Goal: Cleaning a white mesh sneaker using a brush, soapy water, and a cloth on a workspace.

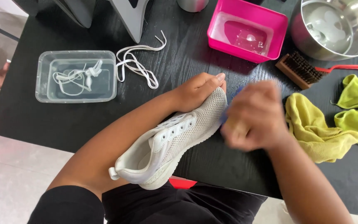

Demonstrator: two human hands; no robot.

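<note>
While hands grip shoe [175, 139], black table [187, 62] holds tubs.

The white sneaker [175, 137] has a matt woven mesh toe and smoother panels at the eyelets. The black table [187, 58] shows matt wood grain. The pink tub [247, 29] is glossy plastic; the steel bowl [336, 29] shines (mirror-bright); the yellow cloths [320, 132] look soft, crumpled.

white mesh shoe [175, 137], centre | pink tub [247, 29], upper right | yellow-green cloths [324, 124], right | clear box [76, 76] holding white lace, upper left | black table [30, 112]
</note>
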